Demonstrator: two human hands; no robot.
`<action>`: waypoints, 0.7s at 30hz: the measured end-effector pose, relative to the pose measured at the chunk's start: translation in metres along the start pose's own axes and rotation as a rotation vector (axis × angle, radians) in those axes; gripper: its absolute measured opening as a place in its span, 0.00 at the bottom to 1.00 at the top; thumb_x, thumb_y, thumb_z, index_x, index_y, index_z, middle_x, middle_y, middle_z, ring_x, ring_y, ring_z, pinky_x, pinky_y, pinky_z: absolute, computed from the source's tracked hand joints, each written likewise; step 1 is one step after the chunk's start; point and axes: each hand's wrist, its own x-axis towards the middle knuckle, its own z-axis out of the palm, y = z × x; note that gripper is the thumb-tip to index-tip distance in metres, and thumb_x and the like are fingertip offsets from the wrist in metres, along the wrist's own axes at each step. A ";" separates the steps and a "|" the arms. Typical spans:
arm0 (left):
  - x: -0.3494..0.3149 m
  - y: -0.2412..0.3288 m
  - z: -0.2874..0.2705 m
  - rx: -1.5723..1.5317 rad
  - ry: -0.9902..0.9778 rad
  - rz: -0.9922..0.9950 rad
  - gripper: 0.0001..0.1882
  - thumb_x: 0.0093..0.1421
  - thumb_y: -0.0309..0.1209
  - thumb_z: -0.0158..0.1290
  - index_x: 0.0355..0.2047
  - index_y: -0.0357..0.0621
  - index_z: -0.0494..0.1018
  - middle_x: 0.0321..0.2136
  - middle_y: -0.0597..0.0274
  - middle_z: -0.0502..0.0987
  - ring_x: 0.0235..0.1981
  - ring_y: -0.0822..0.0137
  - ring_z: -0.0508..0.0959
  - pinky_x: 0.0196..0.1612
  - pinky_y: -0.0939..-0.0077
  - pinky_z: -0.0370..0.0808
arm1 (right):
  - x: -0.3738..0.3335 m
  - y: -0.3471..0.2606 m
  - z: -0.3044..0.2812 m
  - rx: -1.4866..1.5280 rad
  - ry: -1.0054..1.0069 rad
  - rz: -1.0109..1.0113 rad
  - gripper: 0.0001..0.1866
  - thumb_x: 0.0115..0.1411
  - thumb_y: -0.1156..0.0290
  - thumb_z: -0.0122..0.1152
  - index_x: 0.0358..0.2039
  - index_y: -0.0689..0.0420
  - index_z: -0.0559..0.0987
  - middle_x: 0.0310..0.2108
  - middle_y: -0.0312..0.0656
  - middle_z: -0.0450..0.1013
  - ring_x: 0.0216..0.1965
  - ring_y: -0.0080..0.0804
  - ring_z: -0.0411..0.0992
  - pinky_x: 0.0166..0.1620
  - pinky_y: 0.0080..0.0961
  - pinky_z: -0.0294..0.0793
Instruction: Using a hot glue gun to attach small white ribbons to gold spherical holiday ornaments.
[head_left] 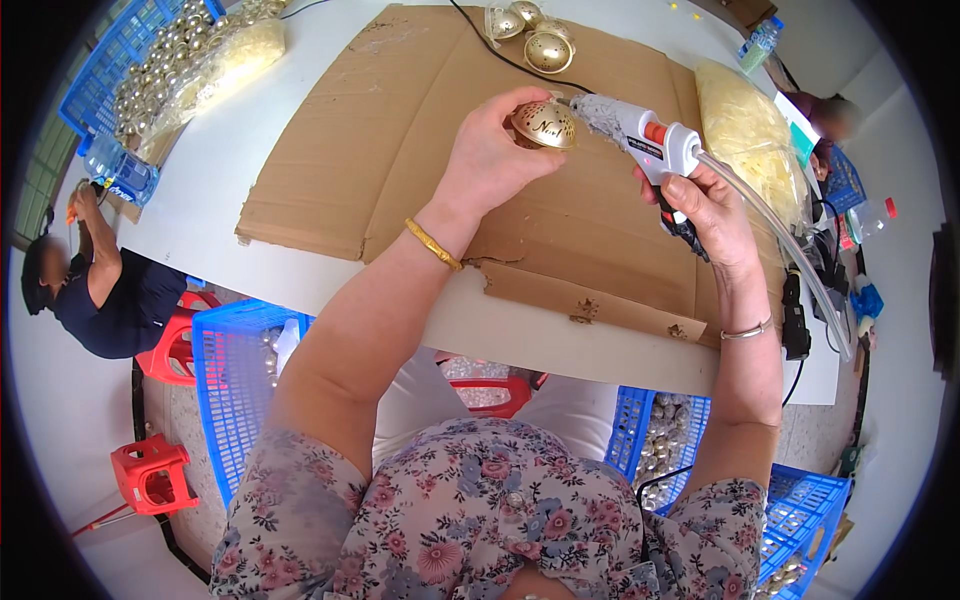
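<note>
My left hand (494, 150) grips a gold ball ornament (544, 125) with cut-out holes and lettering, raised over the cardboard sheet. In my right hand (712, 207) is a white hot glue gun (645, 140) with an orange part and a long clear glue stick (790, 240) coming out of its back. The gun's nozzle, crusted with grey glue, points left at the top of the ornament; whether the two touch I cannot tell. Several more gold ornaments (548, 50) lie together at the far edge of the cardboard (400, 130).
A bag of pale pieces (745, 125) lies right of the cardboard. At far left a blue crate (125, 50) holds many ornaments, near a plastic bottle (120, 170). Blue crates (225, 370) flank my legs. Black cables run across the table. Another person (100, 270) works at left.
</note>
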 end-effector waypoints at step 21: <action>0.004 -0.005 -0.006 -0.293 0.196 -0.145 0.31 0.41 0.22 0.61 0.48 0.31 0.65 0.35 0.59 0.71 0.35 0.72 0.72 0.39 0.81 0.72 | 0.003 0.008 -0.010 -0.137 -0.138 -0.160 0.27 0.42 0.63 0.70 0.42 0.62 0.74 0.41 0.39 0.70 0.40 0.23 0.68 0.44 0.20 0.66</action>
